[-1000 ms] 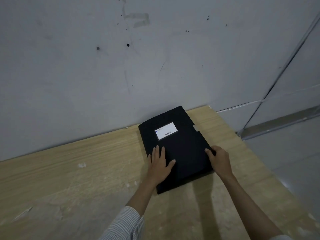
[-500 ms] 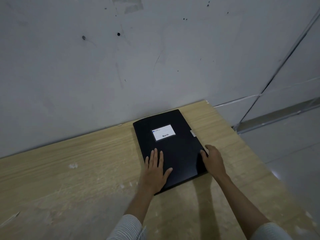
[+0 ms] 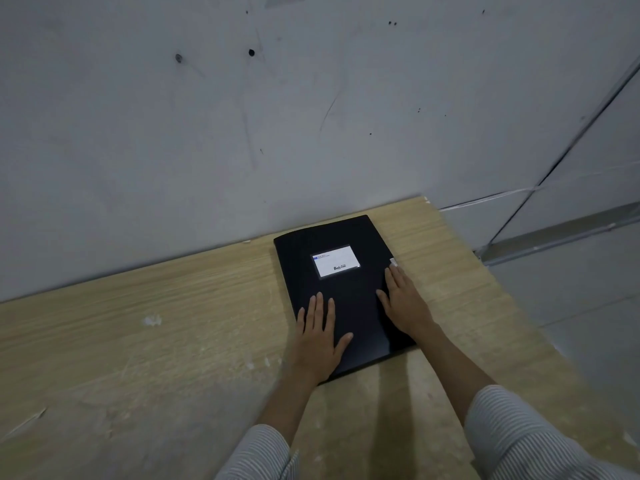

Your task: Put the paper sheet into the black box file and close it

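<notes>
The black box file (image 3: 346, 292) lies flat and closed on the wooden table, a white label (image 3: 335, 260) on its lid. My left hand (image 3: 320, 336) rests palm down on the lid's near left part, fingers spread. My right hand (image 3: 403, 301) lies flat along the lid's right edge, fingertips next to a small pale tab (image 3: 393, 261) at that edge. No paper sheet shows outside the file.
The wooden table (image 3: 156, 341) runs left and toward me, with scuffs and white flecks. A grey wall (image 3: 277, 116) stands right behind the file. The table's right edge (image 3: 491, 282) drops to a grey floor.
My right hand moved from gripping the file's near right corner to lying flat further up the right edge. The lid now sits flush, the flap's stepped edge no longer showing. Left hand stayed.
</notes>
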